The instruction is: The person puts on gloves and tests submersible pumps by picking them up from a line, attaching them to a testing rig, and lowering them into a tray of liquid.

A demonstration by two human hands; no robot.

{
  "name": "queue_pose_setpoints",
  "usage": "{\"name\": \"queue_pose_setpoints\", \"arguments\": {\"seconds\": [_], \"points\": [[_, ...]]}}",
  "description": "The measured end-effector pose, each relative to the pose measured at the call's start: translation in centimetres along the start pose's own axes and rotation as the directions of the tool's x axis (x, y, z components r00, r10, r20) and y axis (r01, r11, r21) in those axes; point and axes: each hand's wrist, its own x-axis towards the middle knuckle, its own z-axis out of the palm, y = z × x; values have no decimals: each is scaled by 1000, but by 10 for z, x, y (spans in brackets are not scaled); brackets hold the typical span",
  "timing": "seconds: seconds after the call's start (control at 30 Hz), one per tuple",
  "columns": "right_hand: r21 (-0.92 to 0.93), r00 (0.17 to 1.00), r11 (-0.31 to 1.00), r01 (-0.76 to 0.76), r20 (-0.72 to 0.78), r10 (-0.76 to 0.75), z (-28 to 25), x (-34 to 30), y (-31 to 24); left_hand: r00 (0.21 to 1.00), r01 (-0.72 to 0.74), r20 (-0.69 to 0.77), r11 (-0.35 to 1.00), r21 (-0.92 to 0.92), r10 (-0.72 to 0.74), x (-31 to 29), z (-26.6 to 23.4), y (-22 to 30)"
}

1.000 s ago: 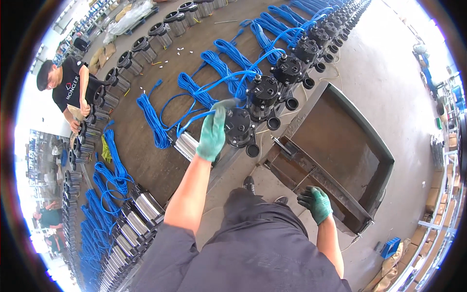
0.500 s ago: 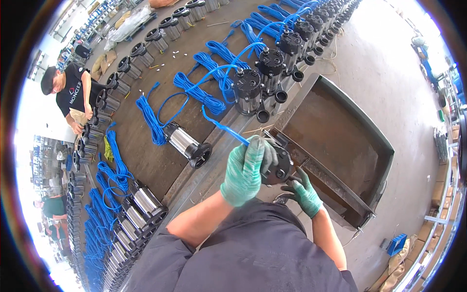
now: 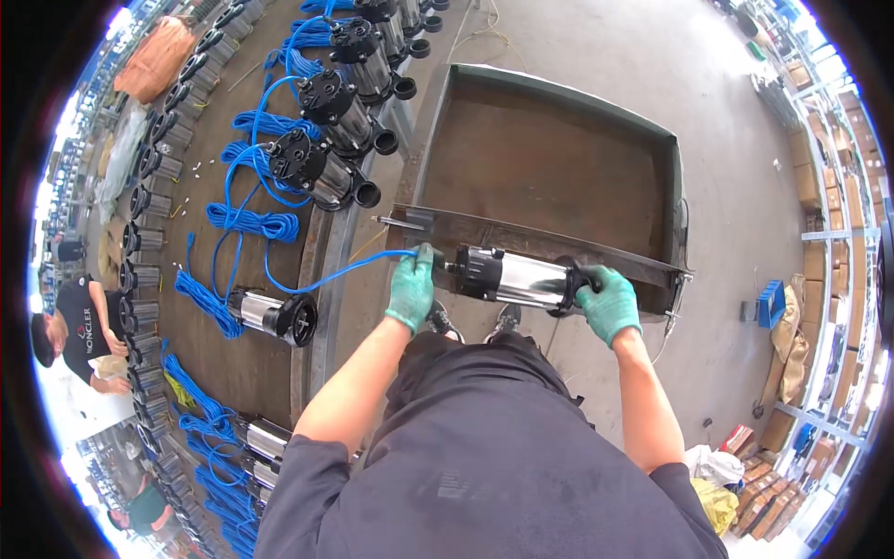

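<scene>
One co-worker (image 3: 88,326) in a dark shirt at far left, hands at a row of steel-and-black housings (image 3: 142,238). Next, blue cable coils (image 3: 251,224) spread over a brown table (image 3: 265,387); a silver pump body (image 3: 256,310) lies on its side there, black flange toward the person. Beyond it, a line of standing pumps (image 3: 312,172) along the table edge, black caps up, round outlets on their right.

Then the left hand (image 3: 412,291), green glove: fingers closed on a blue cable (image 3: 358,270) just beside the held pump's cap end. How much of the cap it supports, cannot tell.

Held pump (image 3: 531,281) is in the air between the hands, off the table, in front of the person; in view it overlaps the near side of a metal trough (image 3: 549,154). Handling, as a judgement: keep both ends level, let the right hand bear the weight on the rigid end, and leave slack so the lead isn't tugged at its entry. Long axis runs left to right, dipping slightly rightward in view; cable-entry cap points left, black outlet end right.

Right hand (image 3: 610,303), also green-gloved: clamped on the black fitting at that right end.

Far right: blue bin (image 3: 770,303) on the floor, then shelving (image 3: 833,242) with cartons.
</scene>
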Motion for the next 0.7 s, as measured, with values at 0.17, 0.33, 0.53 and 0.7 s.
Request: {"name": "queue_pose_setpoints", "arguments": {"seconds": [0.17, 0.33, 0.53, 0.7], "points": [[-246, 1000, 969, -15, 17, 20, -1, 24, -22, 986, 166, -28, 972, 166, -164, 43, 15, -24], [-279, 992, 959, -50, 96, 79, -6, 35, -38, 965, 254, -79, 826, 504, -249, 65, 15, -45], [335, 990, 932, -138, 46, 130, -3, 3, 39, 951, 284, 28, 906, 313, -308, 34, 12, -15], [148, 827, 930, -337, -426, 368, -4, -20, 180, 973, -200, 179, 920, 337, 146, 3, 34, 0]]}}
